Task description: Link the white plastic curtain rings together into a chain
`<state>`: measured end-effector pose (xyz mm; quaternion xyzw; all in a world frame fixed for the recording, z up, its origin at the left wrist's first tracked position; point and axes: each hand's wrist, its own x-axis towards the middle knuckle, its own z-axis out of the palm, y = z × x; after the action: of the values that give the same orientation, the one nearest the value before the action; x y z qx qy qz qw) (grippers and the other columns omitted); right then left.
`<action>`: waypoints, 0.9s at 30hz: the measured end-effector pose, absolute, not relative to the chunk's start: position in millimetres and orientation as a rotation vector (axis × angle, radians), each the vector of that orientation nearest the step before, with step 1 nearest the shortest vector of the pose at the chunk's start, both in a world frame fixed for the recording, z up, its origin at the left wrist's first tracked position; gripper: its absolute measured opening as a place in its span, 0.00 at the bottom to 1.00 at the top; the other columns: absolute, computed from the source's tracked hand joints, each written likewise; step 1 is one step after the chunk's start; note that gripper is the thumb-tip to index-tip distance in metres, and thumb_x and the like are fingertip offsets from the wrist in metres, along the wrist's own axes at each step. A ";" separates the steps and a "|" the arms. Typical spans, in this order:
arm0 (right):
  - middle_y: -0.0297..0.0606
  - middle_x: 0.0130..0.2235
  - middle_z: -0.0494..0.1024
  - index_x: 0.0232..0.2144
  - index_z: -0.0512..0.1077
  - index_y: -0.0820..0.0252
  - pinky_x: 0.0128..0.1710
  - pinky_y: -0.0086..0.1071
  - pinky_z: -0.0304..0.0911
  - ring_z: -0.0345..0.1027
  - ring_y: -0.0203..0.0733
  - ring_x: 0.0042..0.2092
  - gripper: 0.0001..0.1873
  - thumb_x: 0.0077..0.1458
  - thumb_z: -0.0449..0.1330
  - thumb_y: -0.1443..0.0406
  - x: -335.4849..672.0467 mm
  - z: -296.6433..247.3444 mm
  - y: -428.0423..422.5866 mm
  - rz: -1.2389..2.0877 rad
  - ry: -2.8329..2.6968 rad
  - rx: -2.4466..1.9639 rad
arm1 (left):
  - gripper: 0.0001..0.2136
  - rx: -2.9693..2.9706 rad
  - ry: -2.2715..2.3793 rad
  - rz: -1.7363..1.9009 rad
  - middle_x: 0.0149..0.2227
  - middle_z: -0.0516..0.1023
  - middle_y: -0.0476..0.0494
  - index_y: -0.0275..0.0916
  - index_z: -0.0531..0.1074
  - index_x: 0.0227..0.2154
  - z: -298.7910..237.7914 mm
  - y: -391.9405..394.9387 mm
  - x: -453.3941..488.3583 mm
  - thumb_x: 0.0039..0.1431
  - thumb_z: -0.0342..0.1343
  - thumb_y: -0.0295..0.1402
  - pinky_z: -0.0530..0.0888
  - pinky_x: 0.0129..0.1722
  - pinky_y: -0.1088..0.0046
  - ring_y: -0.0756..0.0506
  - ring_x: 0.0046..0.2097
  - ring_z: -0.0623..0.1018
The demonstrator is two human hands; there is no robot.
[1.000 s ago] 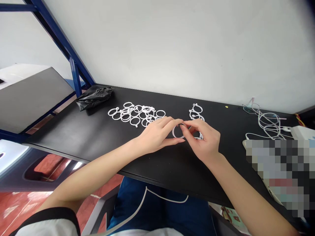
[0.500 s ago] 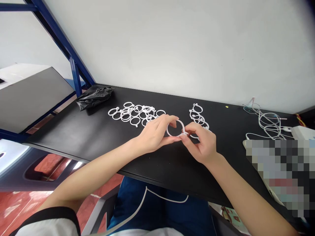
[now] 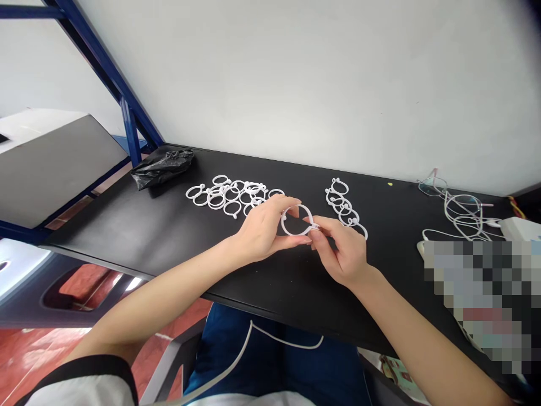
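Observation:
A white curtain ring (image 3: 311,213) is held between my two hands above the black table. My left hand (image 3: 268,228) curls around its left side, with fingers over the top and thumb below. At the ring's right end, the fingertips of my right hand (image 3: 340,248) pinch the small clasp, which they partly cover. Behind my left hand lies a loose pile of white curtain rings (image 3: 231,210). Beyond my right hand, several more white rings (image 3: 347,215) lie overlapping in a row.
A crumpled black plastic bag (image 3: 163,169) lies at the table's far left. To the right are eyeglasses (image 3: 435,186), a tangled white cable (image 3: 460,220) and a blurred-out flat item (image 3: 482,299). A pale wall (image 3: 296,84) rises behind the black table (image 3: 270,287).
The held ring has shifted slightly left and turned a little. My right hand has moved slightly left and down with its pinch at the clasp, uncovering more of the right-hand row.

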<state>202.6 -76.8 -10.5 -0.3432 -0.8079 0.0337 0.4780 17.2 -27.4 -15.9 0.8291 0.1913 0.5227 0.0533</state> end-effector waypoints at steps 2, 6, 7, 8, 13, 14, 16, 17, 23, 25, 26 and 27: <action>0.28 0.24 0.75 0.47 0.69 0.56 0.22 0.25 0.63 0.70 0.32 0.21 0.09 0.65 0.53 0.68 202.7 -11.1 -76.6 0.076 -1.974 -0.840 | 0.24 2.517 0.591 1.587 0.33 0.75 0.46 0.37 0.62 0.49 -15.5 -27.4 16.6 0.63 0.50 0.54 0.72 0.29 0.75 0.49 0.32 0.76; 0.27 0.22 0.73 0.46 0.70 0.58 0.22 0.25 0.62 0.68 0.32 0.21 0.09 0.66 0.53 0.69 202.4 -11.1 -76.9 0.059 -1.975 -0.834 | 0.24 2.503 0.585 1.579 0.32 0.75 0.46 0.38 0.63 0.47 -14.0 -27.6 16.4 0.63 0.50 0.54 0.72 0.28 0.74 0.49 0.31 0.75; 0.27 0.22 0.72 0.45 0.70 0.58 0.22 0.25 0.62 0.68 0.32 0.21 0.09 0.66 0.52 0.69 201.8 -11.0 -77.5 0.048 -1.977 -0.825 | 0.24 2.490 0.582 1.577 0.32 0.75 0.46 0.38 0.63 0.45 -13.9 -27.5 16.7 0.62 0.50 0.55 0.72 0.28 0.74 0.48 0.31 0.75; 0.27 0.22 0.72 0.45 0.70 0.58 0.22 0.25 0.62 0.67 0.32 0.21 0.09 0.66 0.52 0.69 201.0 -10.8 -78.4 0.041 -1.983 -0.814 | 0.24 2.472 0.571 1.582 0.31 0.74 0.46 0.38 0.64 0.43 -14.1 -27.1 17.0 0.61 0.50 0.57 0.71 0.27 0.74 0.48 0.30 0.74; 0.29 0.24 0.75 0.43 0.68 0.57 0.22 0.26 0.61 0.64 0.31 0.20 0.08 0.66 0.50 0.69 194.7 -9.6 -84.7 0.052 -2.006 -0.788 | 0.25 2.371 0.437 1.673 0.30 0.69 0.48 0.40 0.60 0.39 -17.4 -24.9 18.6 0.57 0.52 0.60 0.71 0.26 0.73 0.49 0.29 0.73; 0.29 0.24 0.74 0.42 0.68 0.57 0.22 0.26 0.60 0.63 0.31 0.20 0.08 0.67 0.50 0.69 193.7 -9.4 -85.6 0.054 -2.006 -0.790 | 0.25 2.370 0.427 1.674 0.30 0.69 0.48 0.40 0.60 0.39 -17.7 -24.6 18.7 0.56 0.52 0.60 0.71 0.26 0.73 0.49 0.29 0.73; 0.29 0.23 0.73 0.42 0.67 0.57 0.21 0.26 0.60 0.62 0.31 0.20 0.08 0.67 0.49 0.69 192.7 -9.4 -86.6 0.051 -2.006 -0.791 | 0.25 2.389 0.433 1.650 0.30 0.70 0.47 0.40 0.61 0.38 -17.2 -24.7 18.6 0.57 0.51 0.60 0.72 0.27 0.72 0.48 0.29 0.73; 0.28 0.22 0.72 0.42 0.67 0.57 0.22 0.26 0.60 0.62 0.31 0.20 0.08 0.67 0.49 0.69 192.5 -9.7 -86.8 0.049 -2.006 -0.793 | 0.25 2.403 0.437 1.641 0.30 0.70 0.47 0.40 0.62 0.38 -16.5 -24.9 18.5 0.57 0.51 0.60 0.72 0.27 0.72 0.48 0.30 0.73; 0.26 0.22 0.70 0.42 0.65 0.56 0.22 0.27 0.60 0.63 0.31 0.20 0.06 0.68 0.48 0.67 193.9 -15.9 -86.2 0.101 -1.973 -0.811 | 0.23 2.482 0.428 1.601 0.29 0.73 0.45 0.38 0.66 0.38 -12.0 -27.9 17.5 0.61 0.50 0.56 0.72 0.28 0.74 0.48 0.30 0.74; 0.26 0.22 0.70 0.42 0.65 0.56 0.22 0.27 0.60 0.63 0.32 0.19 0.06 0.68 0.48 0.67 194.3 -17.9 -86.2 0.096 -1.961 -0.824 | 0.22 2.511 0.427 1.517 0.29 0.73 0.46 0.38 0.67 0.39 -11.8 -29.2 17.0 0.62 0.50 0.55 0.72 0.27 0.74 0.49 0.29 0.74; 0.27 0.22 0.70 0.42 0.65 0.56 0.22 0.27 0.61 0.64 0.32 0.20 0.06 0.68 0.48 0.66 194.4 -18.6 -86.3 0.087 -1.957 -0.828 | 0.22 2.520 0.425 1.472 0.28 0.74 0.46 0.38 0.67 0.39 -11.9 -29.8 16.7 0.62 0.49 0.55 0.72 0.27 0.75 0.49 0.29 0.74; 0.28 0.23 0.71 0.42 0.64 0.56 0.22 0.27 0.61 0.64 0.32 0.20 0.06 0.68 0.48 0.66 194.4 -19.1 -86.3 0.077 -1.954 -0.828 | 0.22 2.524 0.424 1.433 0.28 0.74 0.47 0.38 0.67 0.40 -12.1 -30.4 16.3 0.63 0.49 0.54 0.72 0.27 0.75 0.49 0.29 0.73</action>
<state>194.4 -86.3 -19.1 -0.3407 -0.8034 0.0316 0.4873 16.3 -30.4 -12.1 0.8558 0.1438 0.4859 0.1038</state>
